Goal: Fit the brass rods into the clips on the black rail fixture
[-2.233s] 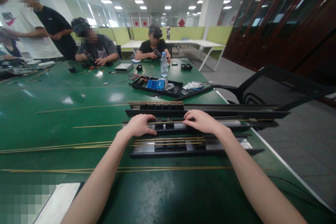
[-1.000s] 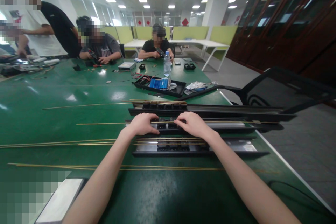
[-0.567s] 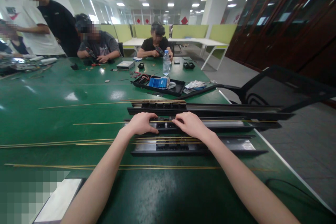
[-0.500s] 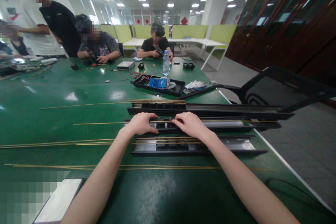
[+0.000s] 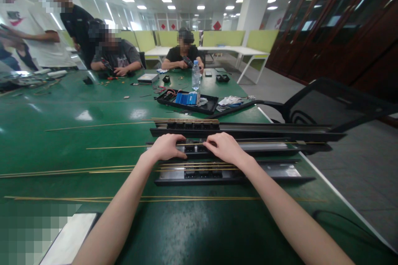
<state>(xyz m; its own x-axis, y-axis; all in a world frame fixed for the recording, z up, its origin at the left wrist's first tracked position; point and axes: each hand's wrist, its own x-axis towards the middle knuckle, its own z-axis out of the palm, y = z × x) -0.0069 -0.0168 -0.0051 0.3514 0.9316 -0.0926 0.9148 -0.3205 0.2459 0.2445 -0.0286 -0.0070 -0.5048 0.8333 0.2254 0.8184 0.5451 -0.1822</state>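
On the green table, my left hand (image 5: 168, 146) straddles the middle black metal channel (image 5: 267, 146), its fingertips at the far edge and its thumb at the near edge. My right hand (image 5: 224, 147) pinches at a small black block (image 5: 200, 148) inside that channel; its fingertips partly cover the contact. Another black block (image 5: 189, 149) sits between the hands. One thin brass-coloured rod (image 5: 115, 147) runs lengthwise along this channel, passing under both hands.
A nearer channel (image 5: 280, 169) and a farther channel (image 5: 280, 130) carry black blocks and rods. Loose rods (image 5: 186, 199) lie in front. Beyond are a black tray (image 5: 205, 105), gloves (image 5: 229, 102) and a bottle (image 5: 195, 76). A chair (image 5: 329, 103) stands right; several people are behind the table.
Both hands stay in nearly the same place on the middle channel. The view shifts slightly, and a standing person at the back left has moved a little.
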